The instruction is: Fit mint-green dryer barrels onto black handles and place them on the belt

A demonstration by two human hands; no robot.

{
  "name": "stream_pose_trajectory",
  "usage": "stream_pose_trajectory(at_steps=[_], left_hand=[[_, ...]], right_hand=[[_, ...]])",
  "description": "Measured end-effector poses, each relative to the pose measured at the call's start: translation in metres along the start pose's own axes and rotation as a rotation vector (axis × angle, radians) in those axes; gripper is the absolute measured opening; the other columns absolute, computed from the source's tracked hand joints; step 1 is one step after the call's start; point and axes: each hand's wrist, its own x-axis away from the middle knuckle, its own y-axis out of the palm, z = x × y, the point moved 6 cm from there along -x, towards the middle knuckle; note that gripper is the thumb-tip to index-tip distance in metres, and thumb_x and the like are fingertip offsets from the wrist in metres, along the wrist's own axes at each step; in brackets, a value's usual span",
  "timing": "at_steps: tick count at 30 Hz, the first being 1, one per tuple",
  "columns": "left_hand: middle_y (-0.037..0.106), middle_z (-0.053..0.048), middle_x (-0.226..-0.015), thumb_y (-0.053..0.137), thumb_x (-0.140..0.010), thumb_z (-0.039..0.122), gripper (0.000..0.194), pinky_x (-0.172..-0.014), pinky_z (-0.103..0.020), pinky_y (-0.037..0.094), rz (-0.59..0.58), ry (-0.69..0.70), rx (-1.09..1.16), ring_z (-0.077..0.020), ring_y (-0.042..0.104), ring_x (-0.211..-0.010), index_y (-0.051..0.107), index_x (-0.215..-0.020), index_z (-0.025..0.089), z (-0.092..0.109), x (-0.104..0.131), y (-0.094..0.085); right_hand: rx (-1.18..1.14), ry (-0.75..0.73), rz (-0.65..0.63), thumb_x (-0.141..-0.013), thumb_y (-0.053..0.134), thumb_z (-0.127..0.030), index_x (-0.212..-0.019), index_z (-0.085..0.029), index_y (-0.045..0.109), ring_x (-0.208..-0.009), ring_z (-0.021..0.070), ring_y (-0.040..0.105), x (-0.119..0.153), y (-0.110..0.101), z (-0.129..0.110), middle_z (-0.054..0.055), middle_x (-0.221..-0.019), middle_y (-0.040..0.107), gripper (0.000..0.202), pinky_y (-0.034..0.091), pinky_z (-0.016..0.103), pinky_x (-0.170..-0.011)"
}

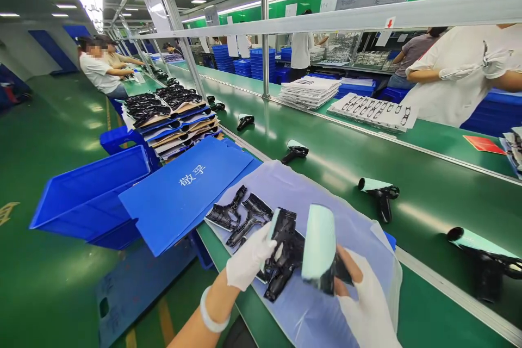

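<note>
My right hand, in a white glove with bare fingertips, is closed round the handle of a black gun-shaped plastic shell with pale green film on its barrel. My left hand, also gloved, pinches the edge of another black gun-shaped shell. Both shells are over a whitish translucent sheet at the bench edge. To the left of my left hand, more black shell halves lie with their hollow ribbed insides up. The fingertips of my left hand are partly hidden.
Blue plastic boards and a blue bin stand to the left. Behind them rises a stack of black parts between layers. Film-covered shells line the green conveyor. A metal rail crosses above; co-workers stand beyond it.
</note>
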Motion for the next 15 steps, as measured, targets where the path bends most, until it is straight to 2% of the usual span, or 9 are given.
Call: stream_pose_trajectory(at_steps=[2, 5, 7, 10, 15], left_hand=[[0.074, -0.01, -0.092, 0.064, -0.065, 0.083, 0.082, -0.086, -0.043, 0.055, -0.077, 0.013, 0.022, -0.0309, 0.067, -0.092, 0.07, -0.114, 0.018, 0.007, 0.007, 0.018], [0.071, -0.013, -0.112, 0.062, -0.069, 0.081, 0.087, -0.095, -0.047, 0.05, -0.215, 0.032, 0.119, -0.0332, 0.065, -0.103, 0.063, -0.129, 0.018, 0.019, 0.016, 0.043], [0.067, -0.015, -0.124, 0.064, -0.071, 0.077, 0.086, -0.101, -0.048, 0.047, -0.286, 0.045, 0.203, -0.0341, 0.062, -0.112, 0.059, -0.134, 0.019, 0.025, 0.021, 0.054], [0.063, -0.015, -0.132, 0.067, -0.072, 0.074, 0.084, -0.105, -0.048, 0.044, -0.326, 0.043, 0.266, -0.0343, 0.058, -0.12, 0.057, -0.136, 0.02, 0.029, 0.027, 0.061], [0.066, -0.016, -0.124, 0.07, -0.072, 0.071, 0.082, -0.101, -0.046, 0.046, -0.328, -0.002, 0.311, -0.0326, 0.062, -0.113, 0.059, -0.133, 0.018, 0.025, 0.034, 0.066]], right_hand=[[0.111, -0.196, 0.028, -0.093, 0.048, -0.021, -0.142, -0.034, 0.047, -0.099, 0.0259, 0.066, 0.011, 0.0, -0.014, 0.006, -0.114, 0.067, 0.051, 0.055, 0.039, -0.083], [0.213, -0.353, 0.093, -0.094, 0.047, -0.016, -0.149, -0.032, 0.038, -0.099, 0.0258, 0.066, 0.02, 0.002, -0.025, 0.009, -0.11, 0.068, 0.058, 0.056, 0.04, -0.083], [0.237, -0.401, 0.111, -0.094, 0.046, -0.014, -0.152, -0.03, 0.033, -0.098, 0.0255, 0.066, 0.024, 0.003, -0.027, 0.011, -0.108, 0.067, 0.062, 0.056, 0.04, -0.079], [0.257, -0.415, 0.099, -0.092, 0.048, -0.01, -0.153, -0.028, 0.032, -0.097, 0.0261, 0.067, 0.031, 0.004, -0.026, 0.013, -0.108, 0.067, 0.065, 0.058, 0.043, -0.077], [0.336, -0.428, 0.063, -0.094, 0.048, -0.013, -0.155, -0.025, 0.027, -0.093, 0.0292, 0.068, 0.04, 0.008, -0.03, 0.016, -0.107, 0.068, 0.065, 0.061, 0.046, -0.071]])
